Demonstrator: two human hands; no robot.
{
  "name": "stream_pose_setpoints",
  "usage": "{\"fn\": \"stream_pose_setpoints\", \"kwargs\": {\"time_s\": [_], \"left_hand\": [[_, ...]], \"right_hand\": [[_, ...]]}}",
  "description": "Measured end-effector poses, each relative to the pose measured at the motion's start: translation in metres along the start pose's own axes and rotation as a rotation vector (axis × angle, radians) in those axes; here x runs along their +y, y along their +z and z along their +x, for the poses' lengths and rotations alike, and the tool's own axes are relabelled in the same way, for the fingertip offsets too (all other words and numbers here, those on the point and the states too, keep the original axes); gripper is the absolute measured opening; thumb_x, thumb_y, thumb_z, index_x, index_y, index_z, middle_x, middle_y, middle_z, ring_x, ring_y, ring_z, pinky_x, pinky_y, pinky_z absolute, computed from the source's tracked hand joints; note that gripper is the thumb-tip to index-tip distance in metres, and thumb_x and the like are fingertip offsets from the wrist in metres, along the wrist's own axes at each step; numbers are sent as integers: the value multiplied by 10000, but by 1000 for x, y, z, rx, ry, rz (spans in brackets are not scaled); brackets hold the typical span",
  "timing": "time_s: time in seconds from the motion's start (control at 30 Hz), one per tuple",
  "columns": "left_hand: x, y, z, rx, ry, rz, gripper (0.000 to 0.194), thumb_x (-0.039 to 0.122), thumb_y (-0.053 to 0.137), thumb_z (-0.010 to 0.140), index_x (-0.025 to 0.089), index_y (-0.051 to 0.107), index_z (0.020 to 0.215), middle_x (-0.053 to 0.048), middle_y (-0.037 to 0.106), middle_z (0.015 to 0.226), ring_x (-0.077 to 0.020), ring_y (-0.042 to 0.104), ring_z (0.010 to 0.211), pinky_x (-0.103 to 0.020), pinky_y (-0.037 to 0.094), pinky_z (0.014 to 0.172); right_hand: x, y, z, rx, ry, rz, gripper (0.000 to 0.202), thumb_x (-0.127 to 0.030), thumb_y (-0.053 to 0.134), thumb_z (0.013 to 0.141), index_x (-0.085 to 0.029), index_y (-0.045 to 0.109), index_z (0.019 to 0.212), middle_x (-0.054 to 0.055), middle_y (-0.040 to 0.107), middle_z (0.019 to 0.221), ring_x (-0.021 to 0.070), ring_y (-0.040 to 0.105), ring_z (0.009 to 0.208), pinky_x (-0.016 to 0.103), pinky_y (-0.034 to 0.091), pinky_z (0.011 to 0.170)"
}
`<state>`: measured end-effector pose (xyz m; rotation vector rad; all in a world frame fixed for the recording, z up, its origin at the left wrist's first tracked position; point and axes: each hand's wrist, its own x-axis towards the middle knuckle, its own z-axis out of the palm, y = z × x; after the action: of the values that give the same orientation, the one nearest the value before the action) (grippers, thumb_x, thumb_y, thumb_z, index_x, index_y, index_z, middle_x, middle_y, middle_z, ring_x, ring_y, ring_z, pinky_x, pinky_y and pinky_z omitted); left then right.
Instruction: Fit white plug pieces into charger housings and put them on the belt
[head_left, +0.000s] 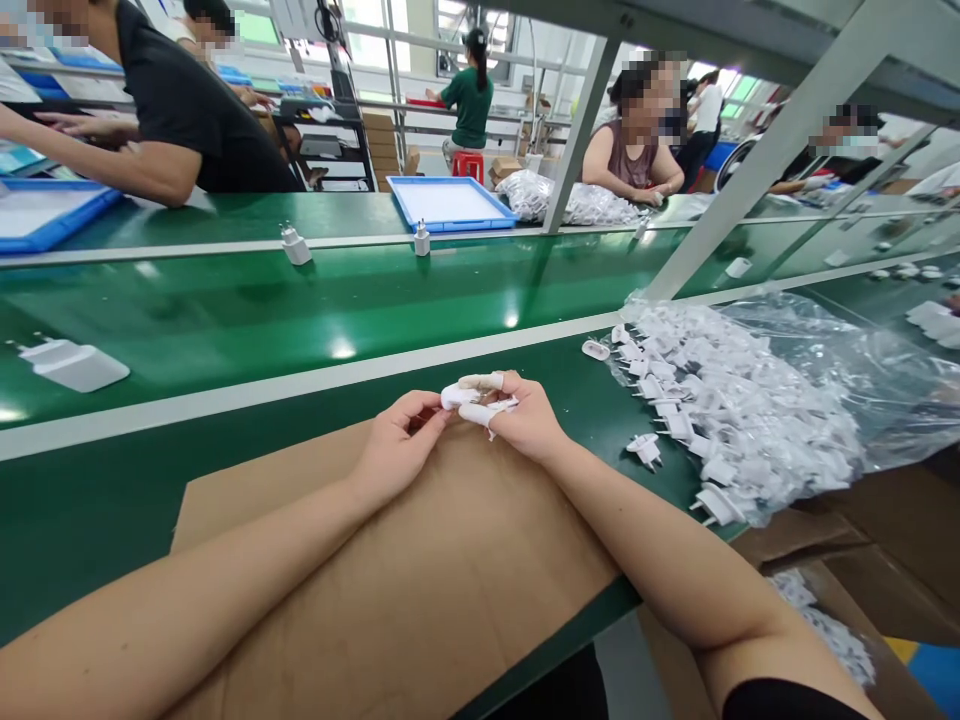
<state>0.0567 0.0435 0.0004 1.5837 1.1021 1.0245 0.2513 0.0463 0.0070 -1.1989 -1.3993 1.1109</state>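
A small white plastic charger part point(452, 397) is held between my two hands above the cardboard sheet point(390, 570). The fingertips of my left hand point(405, 440) pinch its left end. My right hand point(529, 415) grips the other side with thumb and forefinger, both wearing white finger covers. Those fingers hide much of the part, so its exact shape cannot be made out. A loose white plug piece with two pins point(646, 450) lies on the green bench right of my right hand, beside a plastic bag of similar pieces point(757, 400).
Beyond a pale rail, white chargers point(75, 364) stand or lie along the green conveyor belt point(247, 320). A blue-rimmed tray point(450, 226) rests on the far side, where several people work. A slanted metal post point(757, 165) rises at right. An open carton point(862, 600) is below right.
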Motion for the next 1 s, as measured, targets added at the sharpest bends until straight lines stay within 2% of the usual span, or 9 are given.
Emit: {"fn": "stream_pose_setpoints", "kwargs": {"time_s": [0.13, 0.27, 0.4, 0.5, 0.63, 0.73, 0.9, 1.0], "left_hand": [[3, -1, -1, -15, 11, -35, 340, 465, 689, 872, 198, 733, 1079, -71, 730, 1072, -198, 631, 906, -322, 500, 843], [3, -1, -1, -6, -7, -80, 384, 509, 656, 897, 202, 738, 1113, -85, 729, 1156, -232, 646, 1016, -347, 504, 919], [4, 0, -1, 20, -5, -15, 407, 556, 638, 906, 211, 740, 1096, -65, 736, 1053, -207, 636, 905, -318, 503, 842], [7, -1, -1, 31, -23, 12, 430, 613, 620, 903, 203, 736, 964, -46, 722, 895, -206, 633, 850, -310, 507, 805], [7, -1, -1, 20, -59, -51, 510, 692, 617, 879, 194, 716, 830, -50, 724, 835, -217, 657, 843, -322, 533, 831], [6, 0, -1, 23, -67, -73, 529, 711, 631, 860, 190, 715, 818, -53, 720, 825, -215, 657, 828, -323, 539, 822], [5, -2, -1, 9, -48, -109, 471, 657, 636, 878, 193, 710, 851, -53, 702, 822, -218, 652, 857, -337, 532, 856], [4, -3, -2, -8, -57, -108, 412, 598, 661, 872, 191, 712, 903, -51, 696, 841, -210, 643, 857, -331, 521, 846]], "right_hand": [[5, -2, -1, 28, -54, -87, 291, -378, 844, 663, -243, 785, 914, -11, 613, 741, 147, 542, 714, 272, 474, 627], [6, -3, -2, 27, -61, -148, 338, -400, 844, 666, -256, 786, 966, -2, 627, 775, 165, 558, 738, 285, 490, 627], [6, -2, -2, 31, -101, -138, 360, -381, 830, 693, -274, 798, 1035, 3, 642, 797, 163, 571, 751, 293, 509, 663], [5, -1, -2, 40, -50, -85, 361, -395, 837, 688, -255, 810, 1020, 23, 672, 860, 163, 603, 758, 295, 528, 667], [6, 0, -1, 12, 19, -52, 353, -335, 847, 656, -221, 820, 989, 45, 704, 954, 152, 627, 736, 281, 539, 639], [6, 0, 0, 24, 23, -45, 340, -293, 851, 630, -215, 824, 960, 49, 699, 983, 145, 630, 732, 278, 546, 639], [5, 1, 2, 30, 72, 1, 388, -403, 872, 612, -203, 823, 941, 65, 665, 1050, 111, 597, 660, 254, 528, 544], [8, 0, 2, 28, 74, -2, 392, -406, 868, 616, -207, 822, 950, 69, 652, 1094, 105, 592, 661, 249, 520, 528]]}}
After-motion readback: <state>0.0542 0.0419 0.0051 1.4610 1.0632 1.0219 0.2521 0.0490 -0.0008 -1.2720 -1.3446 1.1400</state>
